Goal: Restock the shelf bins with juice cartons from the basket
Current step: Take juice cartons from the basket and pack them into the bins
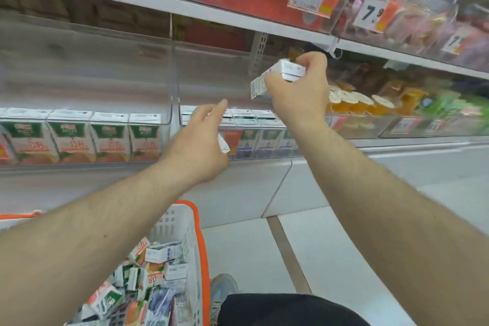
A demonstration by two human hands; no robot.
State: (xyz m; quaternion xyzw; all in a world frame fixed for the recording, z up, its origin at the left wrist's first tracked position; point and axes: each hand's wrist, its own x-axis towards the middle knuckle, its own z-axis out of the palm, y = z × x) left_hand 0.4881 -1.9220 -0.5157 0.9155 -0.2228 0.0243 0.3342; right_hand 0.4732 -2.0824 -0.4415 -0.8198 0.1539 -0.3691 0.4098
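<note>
My right hand (299, 98) grips a white juice carton (280, 75), tilted, above the clear middle shelf bin (185, 116), which holds a row of purple-labelled cartons (264, 137). My left hand (198, 140) reaches toward the same bin's front. A white carton corner (223, 144) shows under its palm; the rest of that carton is hidden. The left bin holds a row of orange-and-green cartons (79, 137). Below, the white basket with an orange rim (197, 219) contains several loose mixed cartons (150, 272).
A white shelf edge (211, 16) with price tags runs just above the bins. Jelly cups (354, 102) fill the bins to the right. The white cabinet base and floor lie below; my shoe (223, 286) stands beside the basket.
</note>
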